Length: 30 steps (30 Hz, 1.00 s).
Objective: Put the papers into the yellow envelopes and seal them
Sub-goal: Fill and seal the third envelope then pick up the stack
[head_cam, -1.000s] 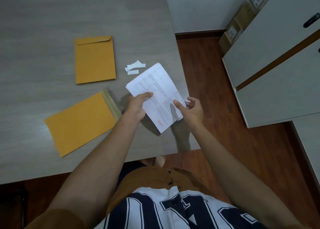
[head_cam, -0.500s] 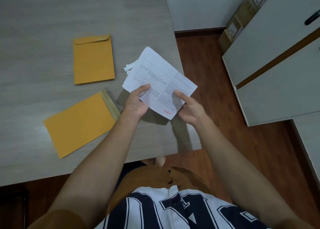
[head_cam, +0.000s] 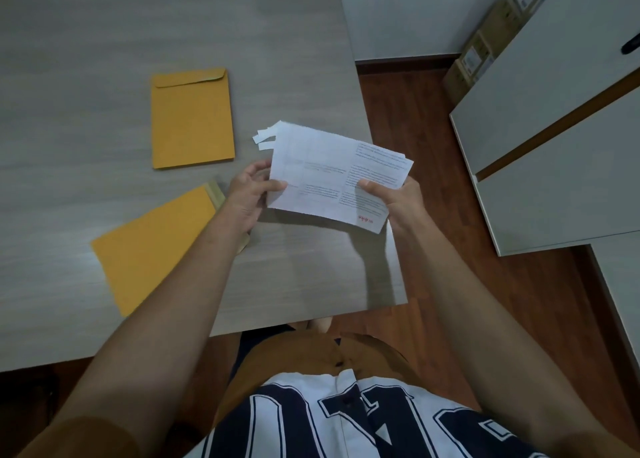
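Above the table edge, paper (head_cam: 332, 173) pinched between both hands

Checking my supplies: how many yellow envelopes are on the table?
2. The far envelope lies flat, flap folded down; the near envelope lies with its flap open, partly behind the left forearm. No others show.

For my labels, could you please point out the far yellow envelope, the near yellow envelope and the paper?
far yellow envelope (head_cam: 192, 121): head view, middle of its face.
near yellow envelope (head_cam: 156, 246): head view, middle of its face.
paper (head_cam: 325, 177): head view, centre of the sheet.
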### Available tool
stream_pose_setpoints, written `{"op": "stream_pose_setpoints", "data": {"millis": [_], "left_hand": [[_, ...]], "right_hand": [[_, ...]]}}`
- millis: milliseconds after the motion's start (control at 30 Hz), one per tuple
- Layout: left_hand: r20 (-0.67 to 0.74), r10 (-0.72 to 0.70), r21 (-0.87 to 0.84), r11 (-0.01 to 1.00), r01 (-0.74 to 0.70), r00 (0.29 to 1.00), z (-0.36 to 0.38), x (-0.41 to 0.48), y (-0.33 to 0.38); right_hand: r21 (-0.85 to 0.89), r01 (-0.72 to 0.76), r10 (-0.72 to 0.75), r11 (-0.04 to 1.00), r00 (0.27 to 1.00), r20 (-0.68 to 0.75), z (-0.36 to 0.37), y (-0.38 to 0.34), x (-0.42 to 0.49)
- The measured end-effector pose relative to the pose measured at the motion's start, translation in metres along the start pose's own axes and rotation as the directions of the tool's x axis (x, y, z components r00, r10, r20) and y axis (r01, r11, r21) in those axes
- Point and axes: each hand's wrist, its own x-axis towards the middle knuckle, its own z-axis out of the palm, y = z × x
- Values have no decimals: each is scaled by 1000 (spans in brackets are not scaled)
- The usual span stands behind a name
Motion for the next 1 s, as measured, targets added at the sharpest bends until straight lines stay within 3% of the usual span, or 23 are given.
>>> {"op": "stream_pose_setpoints", "data": {"millis": [67, 167, 367, 600, 833, 1000], "left_hand": [[18, 52, 287, 956, -55, 998, -2, -1, 5], [55, 159, 466, 869, -166, 986, 1, -3, 9], [73, 188, 462, 864, -200, 980, -2, -12, -20], [2, 231, 374, 902, -215, 973, 6, -13, -41], [-59, 259, 500, 843, -196, 964, 15, -7, -42], [-23, 287, 526, 818, -233, 958, 14, -5, -33]], "right_hand": [[-68, 36, -32, 997, 998, 59, -1, -4, -1], [-142, 105, -91, 984, 991, 100, 3, -6, -3], [-302, 172, -127, 938, 979, 162, -5, 10, -10], [-236, 134, -113, 962, 989, 97, -14, 21, -16], [-294, 59, -63, 954, 998, -4, -8, 17, -16], [-303, 93, -98, 948, 995, -2, -8, 12, -9]]}}
